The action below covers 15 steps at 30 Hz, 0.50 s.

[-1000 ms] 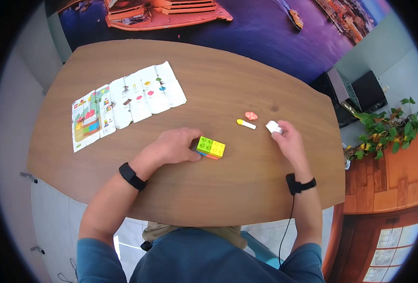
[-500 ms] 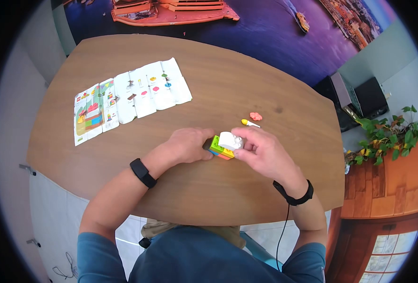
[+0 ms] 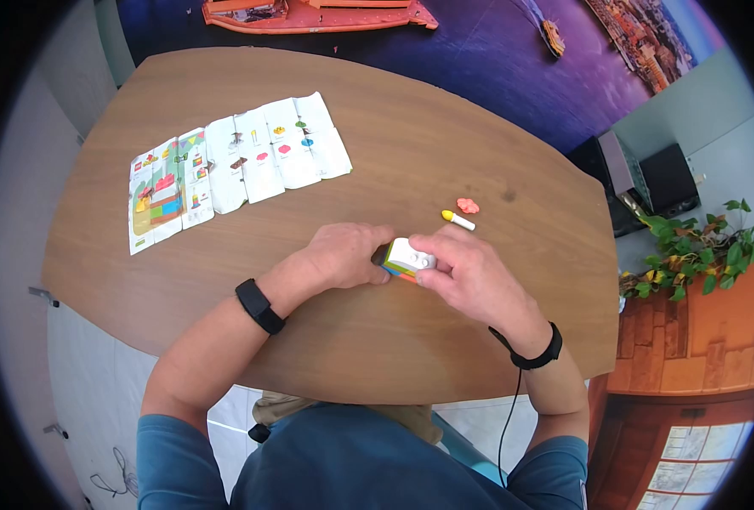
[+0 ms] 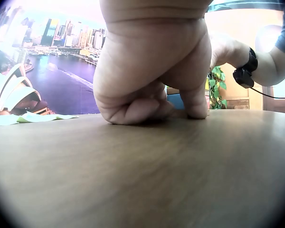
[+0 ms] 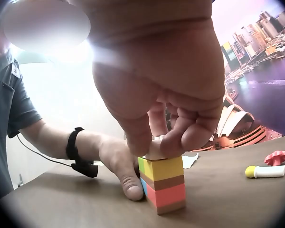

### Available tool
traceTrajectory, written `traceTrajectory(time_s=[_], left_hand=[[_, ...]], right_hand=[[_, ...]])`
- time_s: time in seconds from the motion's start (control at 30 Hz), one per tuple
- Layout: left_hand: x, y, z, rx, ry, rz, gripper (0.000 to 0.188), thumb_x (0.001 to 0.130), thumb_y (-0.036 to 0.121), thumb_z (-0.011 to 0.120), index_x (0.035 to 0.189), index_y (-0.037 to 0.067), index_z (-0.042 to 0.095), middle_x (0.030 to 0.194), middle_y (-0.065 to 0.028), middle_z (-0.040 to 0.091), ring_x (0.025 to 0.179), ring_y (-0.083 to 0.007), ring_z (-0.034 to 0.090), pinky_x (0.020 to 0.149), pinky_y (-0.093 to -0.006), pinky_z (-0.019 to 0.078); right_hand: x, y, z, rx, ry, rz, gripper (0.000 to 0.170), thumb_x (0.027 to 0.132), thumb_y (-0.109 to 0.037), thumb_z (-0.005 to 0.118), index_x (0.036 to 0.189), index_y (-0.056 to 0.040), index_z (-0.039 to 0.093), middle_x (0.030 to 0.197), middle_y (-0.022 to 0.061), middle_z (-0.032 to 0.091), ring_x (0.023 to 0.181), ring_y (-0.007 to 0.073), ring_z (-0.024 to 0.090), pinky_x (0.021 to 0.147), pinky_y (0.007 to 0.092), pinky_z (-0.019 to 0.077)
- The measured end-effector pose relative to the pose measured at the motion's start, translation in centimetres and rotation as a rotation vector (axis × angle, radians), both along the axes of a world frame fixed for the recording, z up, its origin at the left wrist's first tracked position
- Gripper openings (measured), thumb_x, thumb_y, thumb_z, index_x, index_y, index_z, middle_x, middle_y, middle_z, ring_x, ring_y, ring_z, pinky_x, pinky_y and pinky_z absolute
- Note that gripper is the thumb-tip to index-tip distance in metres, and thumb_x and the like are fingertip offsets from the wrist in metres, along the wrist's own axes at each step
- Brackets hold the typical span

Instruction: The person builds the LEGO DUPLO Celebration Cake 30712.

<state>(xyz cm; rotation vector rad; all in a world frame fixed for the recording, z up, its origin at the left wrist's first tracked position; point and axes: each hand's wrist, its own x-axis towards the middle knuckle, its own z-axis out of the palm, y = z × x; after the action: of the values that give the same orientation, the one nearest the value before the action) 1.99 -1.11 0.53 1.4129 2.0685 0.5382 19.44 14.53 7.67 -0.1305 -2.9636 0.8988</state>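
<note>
One white studded brick (image 3: 405, 254), boxy stack (image 5: 168, 194)

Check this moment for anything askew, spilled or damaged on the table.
Nothing stands out. The block stack stands upright, the right hand holding the white brick on top. The candle piece lies on its side beside the coral piece; the paper sheet is merely creased.

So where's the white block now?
In the head view, the white block is just right of centre, on top of the coloured brick stack, pinched by the right hand, with the left hand alongside.
</note>
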Motion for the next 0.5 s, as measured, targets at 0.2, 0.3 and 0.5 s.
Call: traceTrajectory(time_s=[0.2,0.3,0.5], left_hand=[[-0.1,-0.1,-0.2,0.01,0.013,-0.01,0.052,0.087,0.037,0.084,0.129,0.012,0.067,0.115,-0.0122,0.077,0.113,-0.033,0.072,0.092,-0.0464,0.0569],[-0.1,0.0,0.0,-0.006,0.022,-0.019,0.058,0.084,0.043,0.086,0.13,0.013,0.067,0.118,-0.0126,0.075,0.115,-0.0319,0.071,0.094,-0.0457,0.0571],[1.1,-0.1,-0.6,0.242,-0.063,0.078,0.063,0.08,0.052,0.088,0.127,0.013,0.071,0.122,-0.0111,0.071,0.117,-0.0305,0.07,0.097,-0.044,0.057]], right_hand=[[0.1,-0.6,0.2,-0.043,-0.014,-0.038,0.038,0.092,-0.007,0.075,0.13,-0.0025,0.068,0.111,0.0152,0.069,0.092,0.0339,0.07,0.082,0.0441,0.0569],[0.2,-0.6,-0.2,-0.038,0.002,-0.059,0.039,0.093,-0.007,0.075,0.13,-0.0018,0.066,0.111,0.016,0.068,0.093,0.0341,0.07,0.082,0.0444,0.057],[0.3,-0.8,-1.3,0.037,0.068,-0.013,0.038,0.092,-0.005,0.075,0.129,-0.0026,0.064,0.109,0.0148,0.069,0.091,0.0353,0.07,0.079,0.0444,0.0575]])
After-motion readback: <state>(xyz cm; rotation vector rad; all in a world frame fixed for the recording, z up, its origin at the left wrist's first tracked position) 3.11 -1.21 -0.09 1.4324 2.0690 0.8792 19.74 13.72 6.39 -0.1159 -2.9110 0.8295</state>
